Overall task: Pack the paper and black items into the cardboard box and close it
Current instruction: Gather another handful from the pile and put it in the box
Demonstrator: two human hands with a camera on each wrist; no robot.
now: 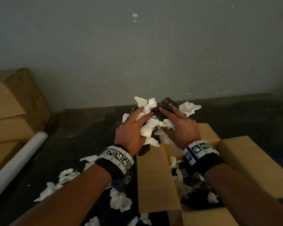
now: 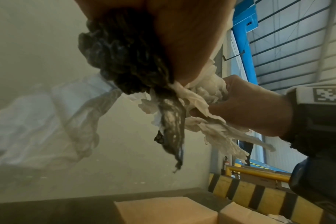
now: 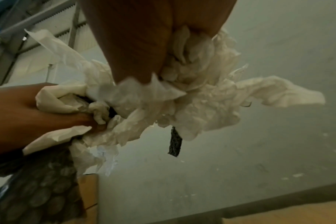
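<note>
Far left we note stacked boxes [image 1: 10, 101] and a white roll [image 1: 18, 162]. Left hand [image 1: 131, 128] and right hand [image 1: 181, 126] together grip a bundle of white paper [image 1: 149, 126] and black wrap [image 1: 167, 104], raised above the open cardboard box [image 1: 245, 160].

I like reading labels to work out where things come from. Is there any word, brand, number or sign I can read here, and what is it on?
No readable words or numbers.
Wristbands on the left hand and right hand: black-and-white square code patterns only; small marks beneath are too blurred to read.
Open cardboard box: no print visible.
Stacked cartons: no print visible.
Yellow-and-black striped barrier: warning stripes, no text.
</note>
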